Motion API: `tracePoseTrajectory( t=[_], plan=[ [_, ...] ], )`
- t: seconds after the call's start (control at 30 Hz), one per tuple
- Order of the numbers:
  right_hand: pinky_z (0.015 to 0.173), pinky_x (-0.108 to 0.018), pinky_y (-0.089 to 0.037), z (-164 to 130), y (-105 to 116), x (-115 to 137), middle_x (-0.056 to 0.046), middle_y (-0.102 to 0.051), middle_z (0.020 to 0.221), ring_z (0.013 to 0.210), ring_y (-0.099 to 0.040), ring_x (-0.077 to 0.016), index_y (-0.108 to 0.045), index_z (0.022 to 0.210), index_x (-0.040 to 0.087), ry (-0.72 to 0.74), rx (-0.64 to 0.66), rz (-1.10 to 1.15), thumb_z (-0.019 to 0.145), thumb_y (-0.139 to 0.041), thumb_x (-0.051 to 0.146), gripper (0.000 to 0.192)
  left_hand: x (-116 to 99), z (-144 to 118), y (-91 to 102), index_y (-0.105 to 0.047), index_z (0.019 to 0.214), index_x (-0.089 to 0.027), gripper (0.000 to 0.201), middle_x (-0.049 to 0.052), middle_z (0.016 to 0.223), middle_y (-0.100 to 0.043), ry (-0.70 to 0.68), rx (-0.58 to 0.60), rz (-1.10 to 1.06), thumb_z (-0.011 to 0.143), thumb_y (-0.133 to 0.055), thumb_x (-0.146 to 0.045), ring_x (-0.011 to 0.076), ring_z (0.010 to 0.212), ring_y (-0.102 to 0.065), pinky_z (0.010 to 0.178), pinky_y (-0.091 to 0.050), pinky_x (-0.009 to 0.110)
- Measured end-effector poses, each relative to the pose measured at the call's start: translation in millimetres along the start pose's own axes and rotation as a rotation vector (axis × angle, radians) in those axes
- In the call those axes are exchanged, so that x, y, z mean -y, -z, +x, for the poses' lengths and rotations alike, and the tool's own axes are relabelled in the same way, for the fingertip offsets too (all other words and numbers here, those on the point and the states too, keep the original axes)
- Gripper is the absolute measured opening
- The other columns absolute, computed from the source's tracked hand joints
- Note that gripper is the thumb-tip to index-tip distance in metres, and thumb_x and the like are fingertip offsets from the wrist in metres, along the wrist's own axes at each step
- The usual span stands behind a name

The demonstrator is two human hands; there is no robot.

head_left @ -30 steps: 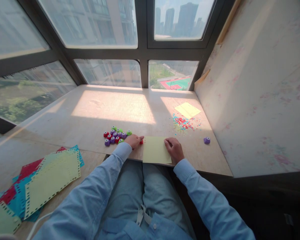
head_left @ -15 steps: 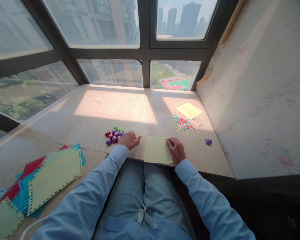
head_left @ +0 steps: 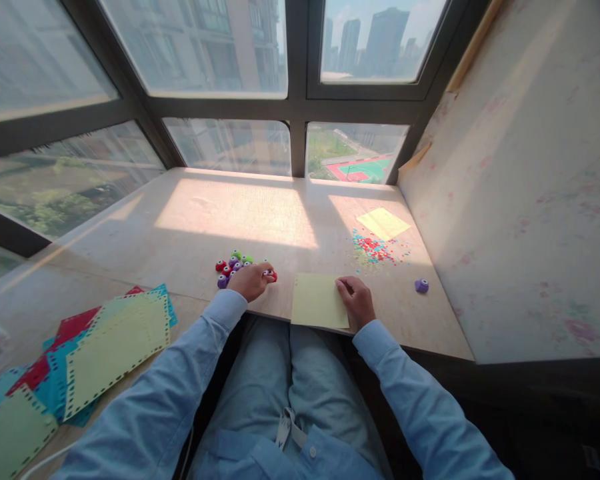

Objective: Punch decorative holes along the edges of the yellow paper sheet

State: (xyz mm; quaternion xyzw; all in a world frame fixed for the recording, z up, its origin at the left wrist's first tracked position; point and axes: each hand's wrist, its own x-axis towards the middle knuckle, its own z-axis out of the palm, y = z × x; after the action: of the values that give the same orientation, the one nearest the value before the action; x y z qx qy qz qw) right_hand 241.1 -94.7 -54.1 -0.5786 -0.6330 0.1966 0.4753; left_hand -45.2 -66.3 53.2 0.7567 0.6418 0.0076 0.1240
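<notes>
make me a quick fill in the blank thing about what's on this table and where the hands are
1. The right hand is at the ____ edge of the pale yellow sheet.
2. By the left hand's fingertips is a punch coloured ____.
3. The lone punch near the flowered wall is ____.

Missing words: right; red; purple.

A pale-yellow sheet (head_left: 317,303) lies flat, right of a red punch (head_left: 274,276).

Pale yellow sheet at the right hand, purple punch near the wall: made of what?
Pale yellow sheet: probably matte paper or thin card, lying flat without gloss. Purple punch: likely moulded plastic, from its solid colour and rounded shape; finish unclear.
</notes>
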Motion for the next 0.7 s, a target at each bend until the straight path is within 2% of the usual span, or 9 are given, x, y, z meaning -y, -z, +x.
tracePoseTrajectory(
  t=[0.17,0.3,0.53,0.7],
  plan=[
    [0.078,-0.038,-0.05,0,0,0,-0.01,-0.071,0.085,0.081,-0.064,-0.0241,-0.069,0.08,0.019,-0.004,-0.004,0.0,0.087,-0.052,0.039,0.027,6,-8,-5.0,-0.07,0.105,-0.023,0.028,0.004,0.086,-0.074,-0.027,0.01,-0.029,0.086,-0.058,-0.041,0.0225,0.082,-0.068,0.072,-0.046,0.03],
    [0.077,-0.038,-0.05,1,0,0,-0.01,-0.071,0.083,0.079,-0.063,-0.024,-0.069,0.079,0.02,-0.001,0.0,-0.006,0.086,-0.052,0.041,0.028,4,-14,-12.8,-0.071,0.102,-0.024,0.028,0.004,0.086,-0.074,-0.03,0.04,-0.006,0.084,-0.059,-0.041,0.0227,0.081,-0.069,0.069,-0.046,0.03],
    [0.077,-0.038,-0.05,1,2,1,-0.009,-0.071,0.083,0.08,-0.064,-0.024,-0.069,0.079,0.021,-0.01,0.002,-0.016,0.086,-0.052,0.041,0.027,8,-20,-13.8,-0.067,0.103,-0.024,0.027,0.008,0.097,-0.074,0.105,0.0,0.111,0.085,-0.055,-0.04,0.0298,0.094,-0.069,0.076,-0.05,0.037],
    [0.076,-0.037,-0.05,0,1,1,-0.009,-0.071,0.084,0.08,-0.064,-0.024,-0.069,0.079,0.02,-0.025,0.002,-0.016,0.086,-0.053,0.042,0.028,6,-21,-14.2,-0.061,0.111,-0.02,0.031,0.012,0.102,-0.072,0.221,-0.071,0.14,0.087,-0.053,-0.037,0.0309,0.095,-0.07,0.076,-0.052,0.038]
  ],
)
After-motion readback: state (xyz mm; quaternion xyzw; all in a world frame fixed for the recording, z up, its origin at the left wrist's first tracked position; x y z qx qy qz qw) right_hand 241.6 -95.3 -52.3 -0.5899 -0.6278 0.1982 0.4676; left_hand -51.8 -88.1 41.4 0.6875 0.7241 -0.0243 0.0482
